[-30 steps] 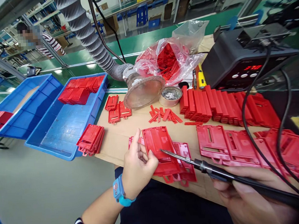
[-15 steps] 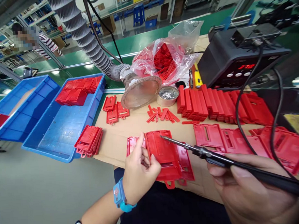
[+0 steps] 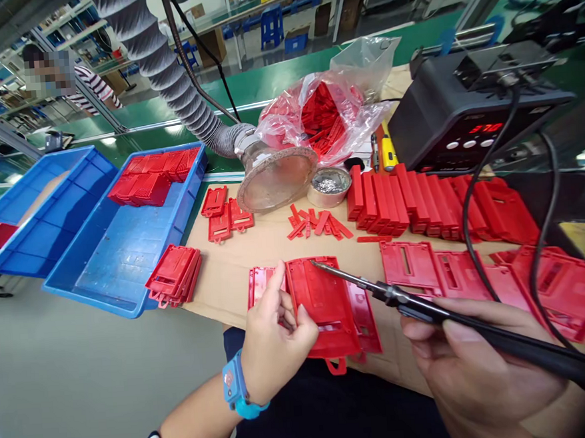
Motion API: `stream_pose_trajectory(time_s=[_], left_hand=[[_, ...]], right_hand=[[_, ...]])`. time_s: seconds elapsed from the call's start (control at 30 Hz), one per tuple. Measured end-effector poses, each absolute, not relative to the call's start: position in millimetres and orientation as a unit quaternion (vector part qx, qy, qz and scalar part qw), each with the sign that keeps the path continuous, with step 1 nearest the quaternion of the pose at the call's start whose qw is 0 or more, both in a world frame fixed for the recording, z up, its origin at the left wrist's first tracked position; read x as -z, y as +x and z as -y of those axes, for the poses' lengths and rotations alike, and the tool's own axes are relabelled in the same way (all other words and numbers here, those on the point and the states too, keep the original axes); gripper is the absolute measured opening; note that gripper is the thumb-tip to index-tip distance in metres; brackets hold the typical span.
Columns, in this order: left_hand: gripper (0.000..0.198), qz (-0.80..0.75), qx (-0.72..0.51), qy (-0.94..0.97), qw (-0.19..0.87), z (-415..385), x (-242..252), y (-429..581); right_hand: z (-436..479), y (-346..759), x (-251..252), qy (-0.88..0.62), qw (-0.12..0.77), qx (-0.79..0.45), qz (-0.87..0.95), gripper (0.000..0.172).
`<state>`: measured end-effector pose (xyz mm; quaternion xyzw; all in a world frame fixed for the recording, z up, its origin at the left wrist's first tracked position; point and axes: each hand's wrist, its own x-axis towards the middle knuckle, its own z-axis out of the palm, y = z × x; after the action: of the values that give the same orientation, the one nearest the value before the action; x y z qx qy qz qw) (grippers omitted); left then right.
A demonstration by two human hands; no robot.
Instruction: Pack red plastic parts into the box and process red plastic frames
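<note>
Looking down over a factory floor, I have a workbench covered in cardboard (image 3: 227,283) filling the middle of my view, with a co-worker in a striped shirt (image 3: 96,92) far off at 11 o'clock. Two blue trays (image 3: 172,211) sit side by side at 10 o'clock, just off the bench, both holding red plastic parts. A grey fume hose (image 3: 156,62) drops in at 12 o'clock and ends in a wide round mouth (image 3: 276,179) at the far edge of the bench. Beside it stands a clear bag full of red pieces (image 3: 325,113). A black soldering station (image 3: 466,117) sits at 1 o'clock, its display reading 370, and stacked red covers (image 3: 396,202) line up in front of it. More red covers (image 3: 411,267) lie flat at 2 o'clock. A small tin of metal scraps (image 3: 327,186) sits near the hose mouth.

Straight ahead, a red plastic panel (image 3: 321,307) lies over other red panels, close to my body. My left hand (image 3: 275,333), with a blue wristband (image 3: 234,383), is half closed, its fingers curled against the panel's left edge. My right hand (image 3: 473,360) is closed around the handle of a soldering iron (image 3: 392,294). The iron's tip sits over the panel's top left corner, and I cannot tell whether it touches.
</note>
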<state>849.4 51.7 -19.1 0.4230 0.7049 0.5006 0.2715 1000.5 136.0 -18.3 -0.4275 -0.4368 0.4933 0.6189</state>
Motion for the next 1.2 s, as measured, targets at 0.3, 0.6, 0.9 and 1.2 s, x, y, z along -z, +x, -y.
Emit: stream_pose_trajectory(time_s=[0.3,0.6,0.9,1.2], left_hand=[[0.068,-0.715,-0.487,0.430,0.257,-52.4,19.2,847.3],[0.065,-0.715,-0.483,0.433,0.262,-54.0,14.1,848.8],[0.066,-0.724,-0.469,0.430,0.268,-53.5,11.7,848.8],[0.066,-0.715,-0.477,0.441,0.258,-54.2,13.2,848.5]], right_hand=[[-136.6,997.3,17.6,-0.445,0.618,-0.498,0.415,0.012],[-135.4,998.2,17.8,-0.425,0.620,-0.494,0.438,0.012],[-135.1,995.0,19.3,-0.433,0.611,-0.493,0.443,0.014],[-135.4,994.6,19.0,-0.441,0.609,-0.491,0.439,0.011]])
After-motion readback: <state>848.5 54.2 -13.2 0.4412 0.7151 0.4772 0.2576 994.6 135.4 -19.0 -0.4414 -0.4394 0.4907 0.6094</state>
